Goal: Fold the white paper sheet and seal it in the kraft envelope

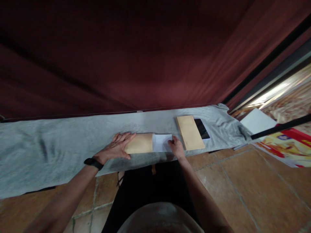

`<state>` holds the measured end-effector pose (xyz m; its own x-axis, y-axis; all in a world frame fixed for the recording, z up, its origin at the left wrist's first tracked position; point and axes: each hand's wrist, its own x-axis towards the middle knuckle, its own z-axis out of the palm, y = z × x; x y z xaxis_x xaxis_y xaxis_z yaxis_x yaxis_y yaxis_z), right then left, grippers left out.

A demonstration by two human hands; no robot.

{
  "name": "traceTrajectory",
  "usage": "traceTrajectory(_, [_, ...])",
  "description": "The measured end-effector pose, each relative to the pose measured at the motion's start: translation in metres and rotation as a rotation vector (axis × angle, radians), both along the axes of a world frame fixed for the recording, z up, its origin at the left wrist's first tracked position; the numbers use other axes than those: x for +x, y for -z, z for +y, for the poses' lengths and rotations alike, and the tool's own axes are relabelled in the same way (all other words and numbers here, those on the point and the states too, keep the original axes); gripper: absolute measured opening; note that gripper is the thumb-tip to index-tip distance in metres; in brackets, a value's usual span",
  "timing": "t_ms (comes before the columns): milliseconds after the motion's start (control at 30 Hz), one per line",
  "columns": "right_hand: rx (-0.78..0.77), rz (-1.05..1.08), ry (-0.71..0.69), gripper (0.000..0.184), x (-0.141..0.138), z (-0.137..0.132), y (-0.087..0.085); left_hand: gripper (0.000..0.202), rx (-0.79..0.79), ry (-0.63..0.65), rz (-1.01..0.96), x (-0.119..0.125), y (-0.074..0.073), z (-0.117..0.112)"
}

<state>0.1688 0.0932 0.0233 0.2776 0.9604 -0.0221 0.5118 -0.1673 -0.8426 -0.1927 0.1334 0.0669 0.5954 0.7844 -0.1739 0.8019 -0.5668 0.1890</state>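
A tan paper envelope lies flat on the grey cloth in front of me. From its right end sticks out a white sheet of paper, part of it hidden inside the envelope. My left hand, with a black band on the wrist, rests with spread fingers on the envelope's left end. Fingers of my right hand are closed on the right edge of the white paper. Just right of that hand lies a stack of tan envelopes, partly covering a dark-screened phone or tablet.
Grey cloth covers a long narrow surface. Behind it hangs a dark red curtain. A colourful printed box and a white sheet or board stand at the right, near a black bar. Brown tiles form the floor.
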Motion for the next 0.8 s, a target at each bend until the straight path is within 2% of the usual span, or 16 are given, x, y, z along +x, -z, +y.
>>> traceTrajectory(133, [0.000, -0.053, 0.014, 0.020, -0.001, 0.000, 0.000, 0.120, -0.021, -0.027, -0.012, 0.001, -0.002, -0.004])
traceTrajectory(200, [0.003, -0.070, 0.012, 0.019, -0.002, 0.001, -0.001, 0.120, -0.024, -0.046, -0.056, 0.011, -0.004, -0.010])
traceTrajectory(267, [0.009, -0.079, 0.007, 0.020, -0.004, 0.000, -0.003, 0.117, 0.002, -0.046, -0.124, 0.032, -0.003, -0.021])
traceTrajectory(400, [0.023, -0.117, 0.006, 0.021, -0.006, -0.002, -0.003, 0.104, 0.119, -0.021, -0.196, 0.095, 0.009, -0.046])
traceTrajectory(500, [0.030, -0.127, 0.005, 0.024, -0.007, -0.004, -0.001, 0.110, 0.154, -0.010, -0.204, 0.124, 0.017, -0.053])
traceTrajectory(600, [0.044, -0.104, 0.031, 0.032, -0.005, -0.006, 0.001, 0.115, 0.162, -0.053, -0.186, 0.115, 0.016, -0.046])
traceTrajectory(800, [0.052, -0.051, 0.054, 0.030, -0.004, -0.005, 0.002, 0.119, 0.076, -0.142, -0.052, 0.049, 0.008, -0.026])
